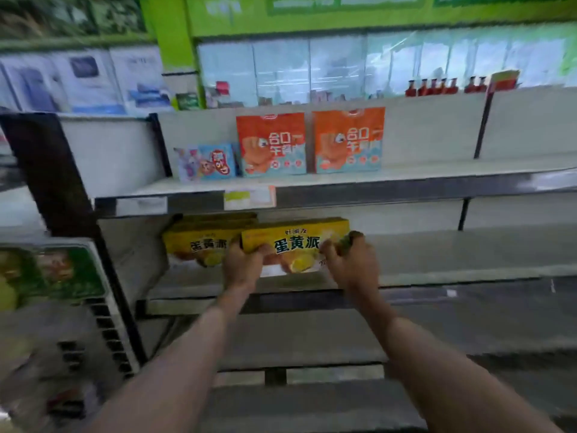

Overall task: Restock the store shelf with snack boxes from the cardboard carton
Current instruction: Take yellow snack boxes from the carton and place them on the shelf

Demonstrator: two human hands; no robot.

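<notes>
Bare forearms reached in; left hand (240,267) and right hand (351,264) gripped ends of yellow cardboard snack box (295,245) at middle grey shelf (437,251). Best seated flush beside shelved yellow box (195,245).

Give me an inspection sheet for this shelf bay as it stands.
Surface: middle shelf, mostly bare to the right.
Job's things: yellow box held at the shelf front; second yellow box on the shelf to its left; carton not in view.
Clutter: two orange bags and a blue box on the upper shelf.
Grippers: left hand and right hand both grip the held box.
Cables: nothing seen.
Surroundings: red bottles on top; green signage above; picture blurred.
</notes>
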